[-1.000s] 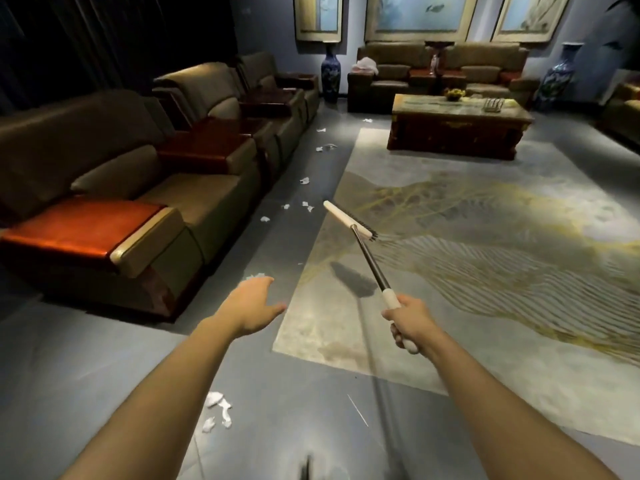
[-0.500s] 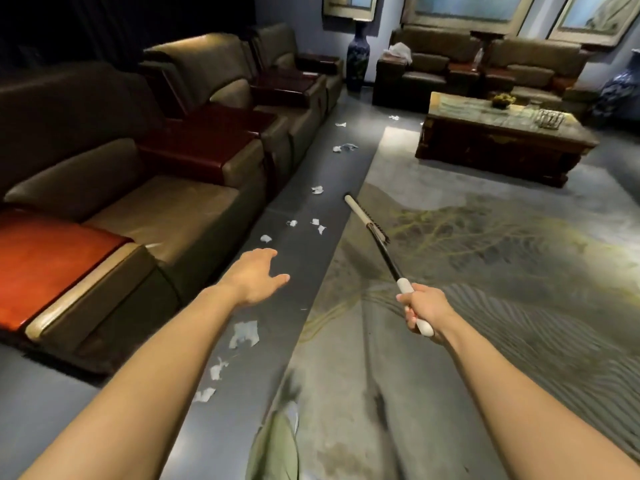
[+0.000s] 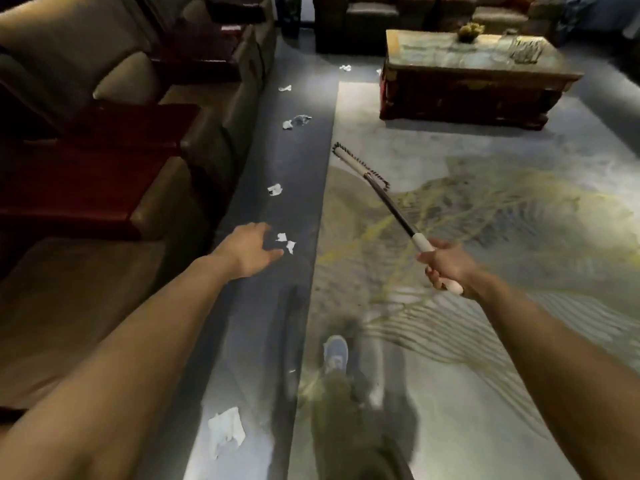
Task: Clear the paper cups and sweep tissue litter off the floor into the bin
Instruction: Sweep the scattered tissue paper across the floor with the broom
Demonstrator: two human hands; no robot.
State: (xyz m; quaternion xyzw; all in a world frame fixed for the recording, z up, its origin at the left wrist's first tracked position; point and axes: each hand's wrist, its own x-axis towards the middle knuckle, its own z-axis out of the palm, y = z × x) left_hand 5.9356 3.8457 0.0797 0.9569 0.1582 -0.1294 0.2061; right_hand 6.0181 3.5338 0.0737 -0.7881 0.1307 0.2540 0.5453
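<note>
head view is showing torn white tissue scraps [image 3: 285, 242] lying in a line along the glossy grey floor strip [image 3: 277, 306] running up the middle-left of the frame, a larger crumpled piece [image 3: 225, 431] sitting near the bottom. the right hand [image 3: 446, 268], centre right, is curling its fingers round the white handle of a dark-shafted broom [image 3: 381, 192] angling up-left over the pale patterned rug [image 3: 485, 237]. the left hand [image 3: 247, 251] is reaching forward, fingers spread, holding nothing, beside brown leather sofas [image 3: 104, 81].
</note>
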